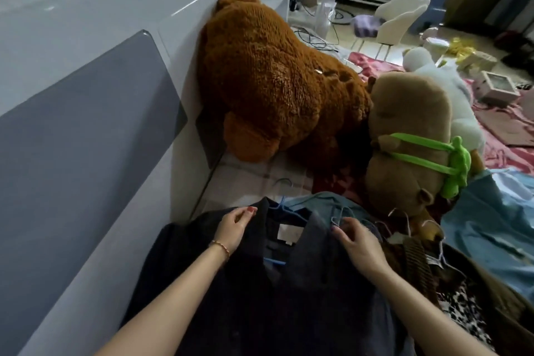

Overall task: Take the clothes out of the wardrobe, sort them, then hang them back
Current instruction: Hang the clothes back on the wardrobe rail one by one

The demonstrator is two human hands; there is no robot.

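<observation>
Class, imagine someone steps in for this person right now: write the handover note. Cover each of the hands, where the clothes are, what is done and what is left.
Left hand: grips the collar of the dark coat at its left side.
Right hand: fingers curled at the coat's right collar, by a wire hanger hook; a firm grip cannot be confirmed.
Clothes: the dark coat lies on top of a pile on the bed, on a blue hanger. A teal garment lies beneath it; brown and patterned pieces lie to the right.
Done: clothes are out of the wardrobe, many on hangers.
Left: finish sorting, then hang everything back.
</observation>
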